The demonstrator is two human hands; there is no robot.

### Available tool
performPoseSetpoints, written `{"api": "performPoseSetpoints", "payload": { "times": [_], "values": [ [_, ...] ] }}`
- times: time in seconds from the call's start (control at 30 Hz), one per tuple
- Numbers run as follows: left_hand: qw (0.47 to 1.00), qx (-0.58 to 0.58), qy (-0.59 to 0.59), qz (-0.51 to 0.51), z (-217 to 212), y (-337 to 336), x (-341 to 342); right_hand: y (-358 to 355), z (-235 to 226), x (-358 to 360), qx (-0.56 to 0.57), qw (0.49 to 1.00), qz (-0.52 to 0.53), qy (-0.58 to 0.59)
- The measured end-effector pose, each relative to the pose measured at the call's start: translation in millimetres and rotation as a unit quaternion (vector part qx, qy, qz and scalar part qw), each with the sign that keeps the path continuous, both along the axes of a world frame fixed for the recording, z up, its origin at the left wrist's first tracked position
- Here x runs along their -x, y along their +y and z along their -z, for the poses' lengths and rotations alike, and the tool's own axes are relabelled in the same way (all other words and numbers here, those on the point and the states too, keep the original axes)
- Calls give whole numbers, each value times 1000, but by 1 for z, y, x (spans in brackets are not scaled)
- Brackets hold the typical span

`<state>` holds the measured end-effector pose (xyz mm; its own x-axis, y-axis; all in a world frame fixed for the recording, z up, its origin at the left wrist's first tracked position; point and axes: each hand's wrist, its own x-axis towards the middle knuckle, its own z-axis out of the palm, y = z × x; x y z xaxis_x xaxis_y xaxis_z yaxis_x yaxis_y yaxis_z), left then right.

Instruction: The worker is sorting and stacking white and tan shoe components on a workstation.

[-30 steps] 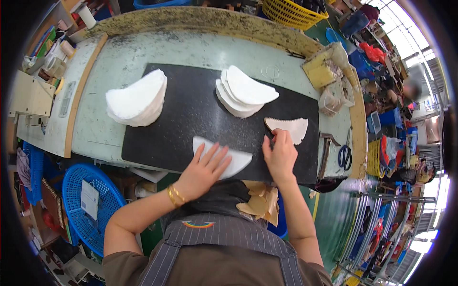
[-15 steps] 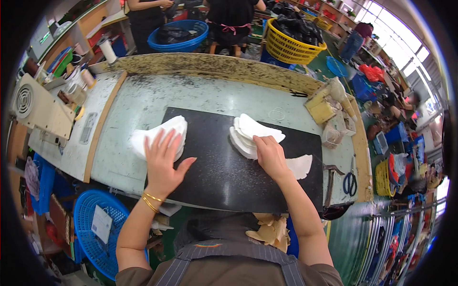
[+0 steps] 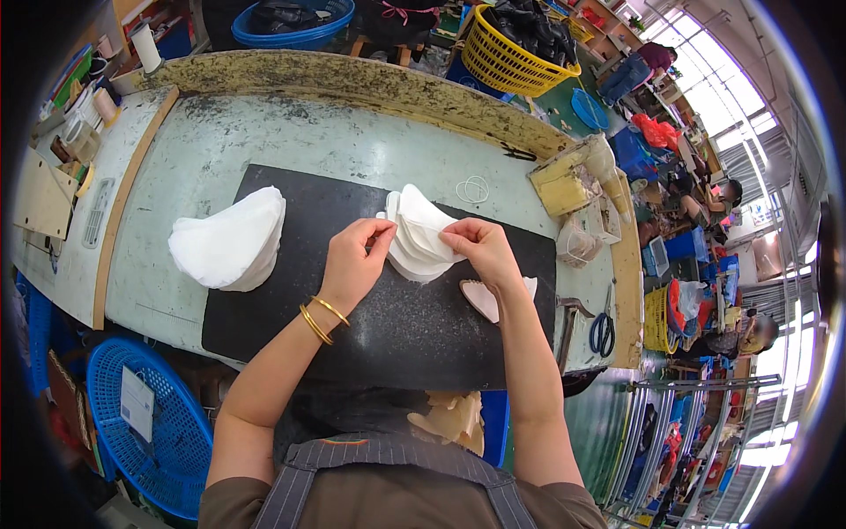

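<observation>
I can't tell whether my left grip (image 3: 354, 256) holds anything; my right grip (image 3: 485, 253) pinches the edge of a loose stack of white, crescent-shaped, felt-like sheets (image 3: 417, 240) on the black rectangular mat (image 3: 370, 348). I judge stacking done, but the edges lie uneven.

The worktop (image 3: 344, 132) is pale green. At its right end lie scissors (image 3: 603, 333) with dark blue handles, and a thin loop of string (image 3: 472, 189) sits near its back. A dirty yellow box (image 3: 564, 183) is at its back right corner. Behind the worktop stand a yellow basket (image 3: 500, 65) full of black stuff and round blue tubs (image 3: 295, 38). To the left of the worktop, low down, a big blue basket (image 3: 169, 472) holds a white card (image 3: 137, 404).
</observation>
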<state>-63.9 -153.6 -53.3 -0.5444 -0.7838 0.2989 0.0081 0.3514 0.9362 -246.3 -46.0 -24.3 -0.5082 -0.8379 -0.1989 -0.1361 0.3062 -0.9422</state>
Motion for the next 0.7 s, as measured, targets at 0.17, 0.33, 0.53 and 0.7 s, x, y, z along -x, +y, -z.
{"api": "performPoseSetpoints", "payload": {
  "times": [0.17,0.33,0.53,0.7],
  "values": [
    [996,93,3,-14,7,18,17,11,19,13,-5,997,-69,36],
    [981,193,4,-21,15,34,18,17,26,-9,65,997,-33,16],
    [974,223,-40,-24,22,35,13,11,35,-14,114,980,33,160],
    [992,121,-44,-19,19,32,16,4,23,-10,102,991,62,68]
  ]
}}
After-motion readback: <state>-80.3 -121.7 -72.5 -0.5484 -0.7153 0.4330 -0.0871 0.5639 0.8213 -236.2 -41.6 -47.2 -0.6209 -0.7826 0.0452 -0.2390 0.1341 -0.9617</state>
